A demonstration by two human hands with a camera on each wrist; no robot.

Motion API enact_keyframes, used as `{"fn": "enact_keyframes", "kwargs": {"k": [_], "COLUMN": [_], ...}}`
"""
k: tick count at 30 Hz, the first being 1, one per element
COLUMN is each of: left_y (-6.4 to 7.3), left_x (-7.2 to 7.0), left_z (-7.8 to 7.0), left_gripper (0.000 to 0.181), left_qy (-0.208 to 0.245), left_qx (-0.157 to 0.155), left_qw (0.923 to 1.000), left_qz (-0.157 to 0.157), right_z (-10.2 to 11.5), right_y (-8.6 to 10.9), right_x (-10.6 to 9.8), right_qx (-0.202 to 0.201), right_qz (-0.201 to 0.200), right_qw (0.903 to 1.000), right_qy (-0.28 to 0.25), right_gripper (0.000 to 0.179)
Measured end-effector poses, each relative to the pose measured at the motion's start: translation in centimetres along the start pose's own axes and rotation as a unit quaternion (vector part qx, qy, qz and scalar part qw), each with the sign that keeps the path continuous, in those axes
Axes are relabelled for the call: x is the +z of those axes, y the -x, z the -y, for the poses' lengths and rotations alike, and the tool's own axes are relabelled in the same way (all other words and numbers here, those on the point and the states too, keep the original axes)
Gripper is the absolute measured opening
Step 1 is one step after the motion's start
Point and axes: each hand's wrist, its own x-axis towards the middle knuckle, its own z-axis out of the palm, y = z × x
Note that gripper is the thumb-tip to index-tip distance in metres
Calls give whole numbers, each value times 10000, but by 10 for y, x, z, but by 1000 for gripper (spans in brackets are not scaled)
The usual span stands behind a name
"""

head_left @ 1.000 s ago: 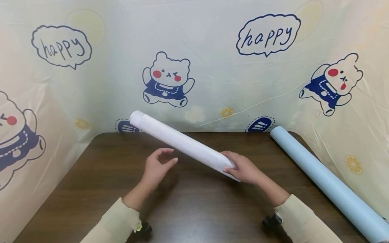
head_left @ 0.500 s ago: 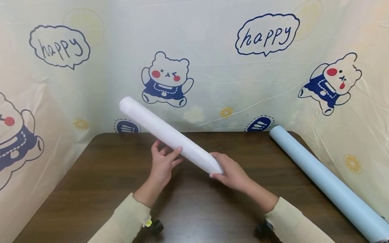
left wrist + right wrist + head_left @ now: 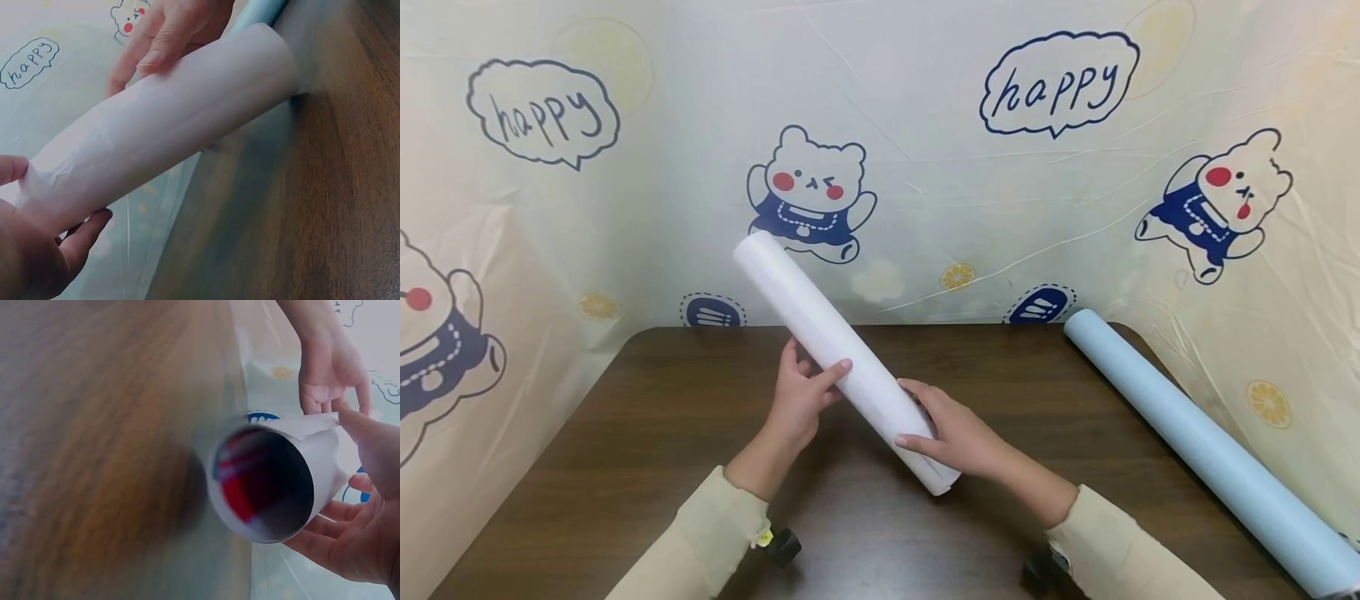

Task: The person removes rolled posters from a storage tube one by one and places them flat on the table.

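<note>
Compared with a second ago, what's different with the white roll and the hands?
The left hand, apart from the white roll a second ago, now holds it near its middle. The right hand has shifted left, still gripping the roll near its lower end. In the head view, the roll slants more steeply, its far end higher. Unchanged: the light-blue roll on the table's right side.

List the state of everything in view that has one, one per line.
White roll: rolled up, hollow, held tilted, red showing inside its open near end.
Left hand: gripping the white roll around mid-length.
Right hand: gripping it by its near end.
Light-blue roll: lying along the table's right side.
Backdrop: hanging, creased.
</note>
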Motion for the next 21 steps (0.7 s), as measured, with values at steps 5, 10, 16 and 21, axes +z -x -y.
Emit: {"fn": "enact_keyframes", "kwargs": {"k": [5,10,16,21], "left_y": [-2,-7,-12,-13], "left_x": [-1,-6,-17,-27], "left_z": [0,1,1,-1], "left_gripper": [88,79,63,49], "left_qy": [-115,-139,-277,-387], "left_qx": [-107,-254,-372,-244], "left_qw": [9993,9972,9928,9871], "left_qz": [327,686,1105,1535], "right_z": [0,-5,-9,-5], "right_y": [-4,-5,-4,-5], "right_x": [-2,-1,-3,-9], "right_qx": [148,382,221,45], "right_qz": [190,410,595,471], "right_qw": [9973,9885,9851,9930], "right_qy": [-688,-1403,-1600,-1086], "right_gripper": [71,67,66,63]}}
